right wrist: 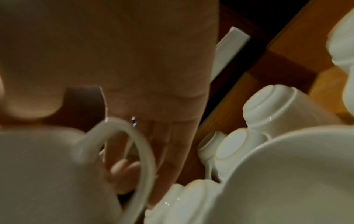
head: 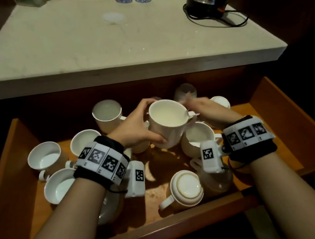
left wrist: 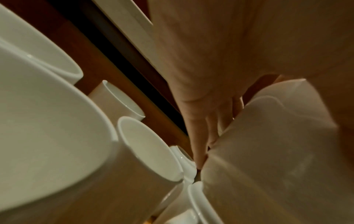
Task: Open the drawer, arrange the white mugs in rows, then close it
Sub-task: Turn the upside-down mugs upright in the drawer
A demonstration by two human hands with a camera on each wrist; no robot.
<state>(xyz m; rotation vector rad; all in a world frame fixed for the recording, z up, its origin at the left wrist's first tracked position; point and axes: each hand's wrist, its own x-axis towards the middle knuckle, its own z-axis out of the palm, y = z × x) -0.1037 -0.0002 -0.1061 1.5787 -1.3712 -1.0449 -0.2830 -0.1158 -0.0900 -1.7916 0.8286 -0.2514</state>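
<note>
the left hand (head: pixel 133 126) wraps its grip around an upright glossy white ceramic mug (head: pixel 168 123), held above the open orange-brown wooden drawer (head: pixel 273 115). the right hand (head: pixel 204 106) at its handle side is blurred; i cannot tell its grip. other white mugs (head: pixel 45 155) stand scattered in that drawer.

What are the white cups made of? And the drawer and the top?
Mug in the left hand: the held mug looks like glazed ceramic, smooth with shiny glints. Drawer: probably wood, orange-brown and matte. Counter: seems polished stone, pale with faint veins.
</note>
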